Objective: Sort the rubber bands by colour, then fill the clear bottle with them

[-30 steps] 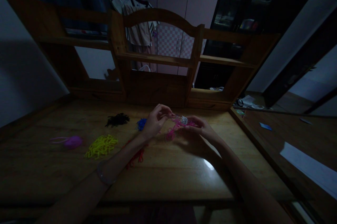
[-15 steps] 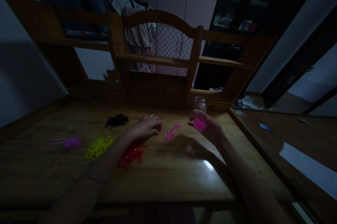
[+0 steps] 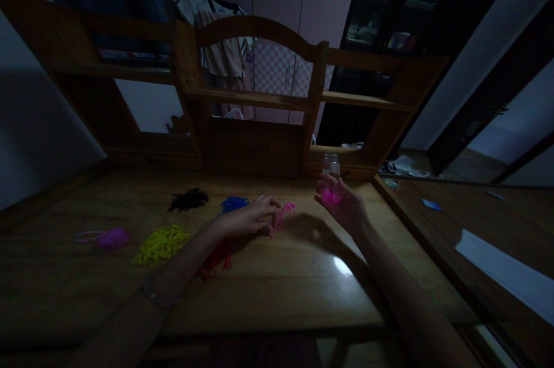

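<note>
My right hand (image 3: 346, 203) is wrapped round a clear glass jar (image 3: 331, 165), raised above the table. Bright pink strands (image 3: 330, 197) fill its lower part. Over a small pile of loose pink strands (image 3: 286, 213) on the table, my left hand (image 3: 259, 215) reaches down, fingers bent and apart at the pile's left side. Part of that pile is hidden by the fingers. Beneath my left wrist lie red strands (image 3: 220, 259), partly covered. A blue pile (image 3: 234, 203) sits just beyond the hand.
Further left are yellow strands (image 3: 161, 244), a black pile (image 3: 188, 199) and a purple pouch-like thing with a cord (image 3: 113, 238). A wooden shelf (image 3: 255, 100) stands along the table's back. To the right, white paper (image 3: 504, 270) and a blue card (image 3: 431, 205) lie on another surface.
My left hand has moved right, from beside the red strands to the pink pile, uncovering the blue pile. The right hand still holds the jar, now slightly higher.
</note>
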Motion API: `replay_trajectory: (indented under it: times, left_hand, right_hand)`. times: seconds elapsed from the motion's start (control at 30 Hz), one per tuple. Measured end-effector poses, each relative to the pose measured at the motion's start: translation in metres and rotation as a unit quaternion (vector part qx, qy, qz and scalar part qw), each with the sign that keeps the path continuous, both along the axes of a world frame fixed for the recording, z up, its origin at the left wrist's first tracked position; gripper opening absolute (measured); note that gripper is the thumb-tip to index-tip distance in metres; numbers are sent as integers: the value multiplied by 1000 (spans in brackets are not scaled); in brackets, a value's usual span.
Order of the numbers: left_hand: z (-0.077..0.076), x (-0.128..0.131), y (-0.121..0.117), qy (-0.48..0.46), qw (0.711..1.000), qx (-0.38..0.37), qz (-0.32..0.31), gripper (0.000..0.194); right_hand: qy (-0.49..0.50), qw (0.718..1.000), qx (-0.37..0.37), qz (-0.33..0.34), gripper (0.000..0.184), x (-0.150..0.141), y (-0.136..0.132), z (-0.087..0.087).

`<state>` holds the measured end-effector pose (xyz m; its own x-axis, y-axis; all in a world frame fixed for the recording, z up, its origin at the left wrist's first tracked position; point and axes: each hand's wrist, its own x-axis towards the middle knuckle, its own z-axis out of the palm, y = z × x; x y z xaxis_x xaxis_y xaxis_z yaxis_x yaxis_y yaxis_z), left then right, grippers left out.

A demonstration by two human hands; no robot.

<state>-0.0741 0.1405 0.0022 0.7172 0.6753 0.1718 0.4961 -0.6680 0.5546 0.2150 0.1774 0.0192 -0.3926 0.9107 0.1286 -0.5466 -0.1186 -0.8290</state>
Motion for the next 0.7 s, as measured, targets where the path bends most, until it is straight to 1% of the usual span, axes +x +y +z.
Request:
replay_trajectory:
  times: [0.1, 0.17, 0.27, 0.33, 0.5, 0.6, 0.7]
  left_hand:
    - [-3, -5, 4, -10, 1000, -14, 17, 22]
    - [-5, -6, 6, -20, 999, -19, 23, 32]
    - [-7, -3, 6, -34, 999, -22, 28, 49]
    - [-7, 1, 5, -37, 999, -17, 35, 56]
    - [-9, 14, 5, -40, 997, 26, 57, 60]
    - [-9, 19, 6, -31, 998, 19, 52, 58]
    - [-7, 16, 6, -29, 999, -5, 39, 55]
  right_hand:
    - [-3, 1000, 9, 3, 30, -1, 0, 0]
    - [-2, 1000, 10, 5, 30, -1, 0, 0]
    - [1, 1000, 10, 8, 29, 0, -1, 1]
    - [3, 1000, 9, 8, 29, 0, -2, 2]
    - [-5, 1000, 12, -3, 27, -1, -2, 3]
    - [-11, 1000, 16, -5, 28, -2, -3, 3]
    - [-18, 1000, 21, -14, 27, -1, -3, 3]
